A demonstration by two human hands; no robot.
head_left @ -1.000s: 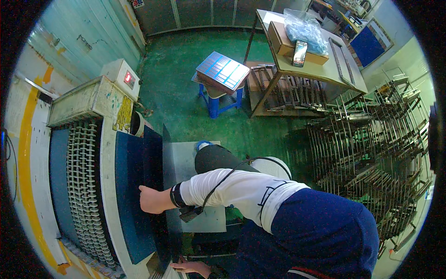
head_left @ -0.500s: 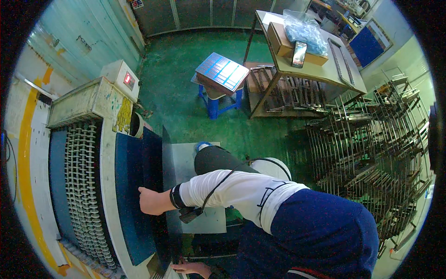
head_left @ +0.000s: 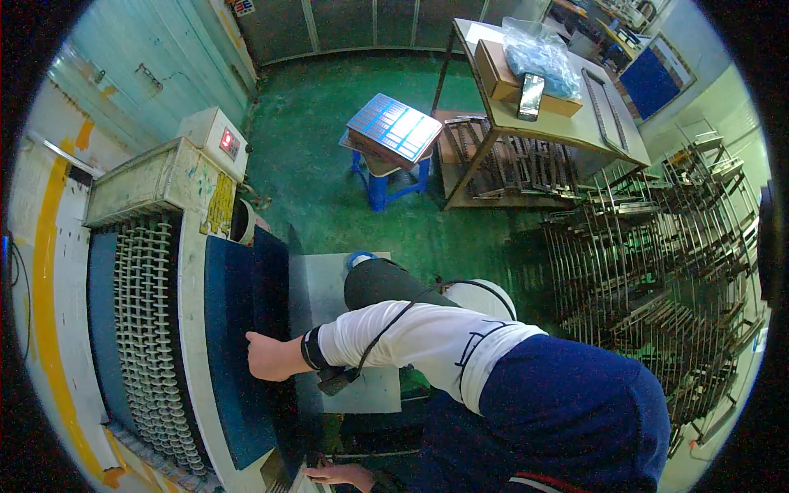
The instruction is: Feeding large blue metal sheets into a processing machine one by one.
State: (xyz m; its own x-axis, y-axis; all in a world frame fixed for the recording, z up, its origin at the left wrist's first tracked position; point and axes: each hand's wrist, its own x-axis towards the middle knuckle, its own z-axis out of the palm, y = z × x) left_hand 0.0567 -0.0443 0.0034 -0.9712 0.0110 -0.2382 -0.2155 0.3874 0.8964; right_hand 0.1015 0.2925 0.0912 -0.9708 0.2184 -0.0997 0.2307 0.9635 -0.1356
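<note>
My right hand (head_left: 274, 357), at the end of a white sleeve with a dark wrist strap, is closed at the edge of a dark blue panel (head_left: 269, 283). Its fingertips are hidden. Lower down, close to the bottom edge of the picture, my left hand (head_left: 342, 474) has its thumb and fingers pinched beside the panel's near end and a pale edge; what it grips is unclear. Next to the dark panel lies a lighter blue surface (head_left: 228, 320). On its left, the machine has rows of pale roller discs (head_left: 148, 329).
A control box (head_left: 222, 141) with a red display sits on the machine. A blue stool (head_left: 378, 187) carries stacked panels (head_left: 394, 127). The table (head_left: 567, 130) bears a box, a plastic bag and a phone (head_left: 530, 96). Metal racks (head_left: 649, 287) crowd the right side.
The right-hand edge of the dark panel has shifted slightly and looks more blurred. Both hands stay in nearly the same places.
</note>
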